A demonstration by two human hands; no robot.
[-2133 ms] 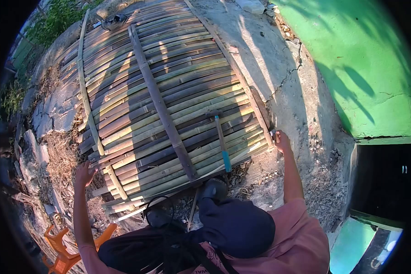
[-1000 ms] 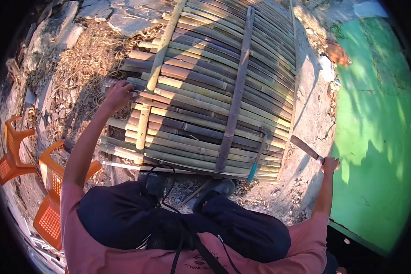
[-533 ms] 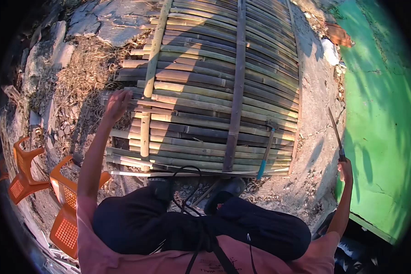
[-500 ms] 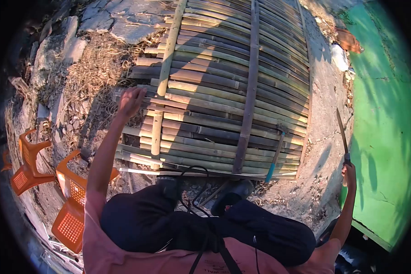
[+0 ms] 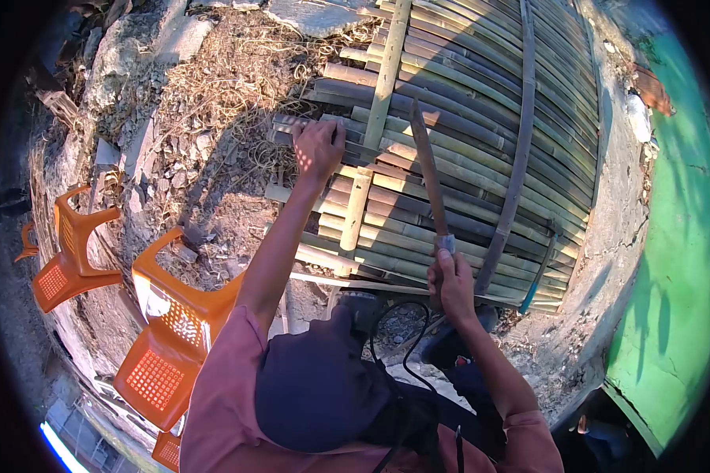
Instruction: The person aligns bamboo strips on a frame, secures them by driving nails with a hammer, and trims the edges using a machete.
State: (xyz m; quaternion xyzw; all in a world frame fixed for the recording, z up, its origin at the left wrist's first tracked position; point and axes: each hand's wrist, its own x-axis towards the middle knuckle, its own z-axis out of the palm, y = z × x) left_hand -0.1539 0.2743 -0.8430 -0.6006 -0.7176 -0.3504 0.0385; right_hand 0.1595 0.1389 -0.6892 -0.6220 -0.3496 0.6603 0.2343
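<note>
My right hand (image 5: pixel 451 280) is closed around the handle of a machete (image 5: pixel 427 169). Its long blade points away from me, over the slatted bamboo panel (image 5: pixel 473 177). At the panel's left edge my left hand (image 5: pixel 319 150) is closed on the end of a bamboo slat (image 5: pixel 282 130), which sticks out beyond a lengthwise bamboo rail (image 5: pixel 386 75). A second, darker rail (image 5: pixel 521 118) crosses the slats farther right. On the near right corner of the panel lies a hammer (image 5: pixel 538 276) with a teal handle.
Orange plastic chairs (image 5: pixel 154 378) stand at my left. Dry shavings (image 5: pixel 237 87) and broken stones (image 5: pixel 185 162) cover the ground beyond the panel's left side. To the right runs a green floor (image 5: pixel 663 276), with a reddish object (image 5: pixel 653 89) and a white one (image 5: pixel 639 118) at its edge.
My right hand has brought the machete from the far right in over the panel. My left hand still grips at the slat ends. The view has shifted, so the panel appears farther right.
</note>
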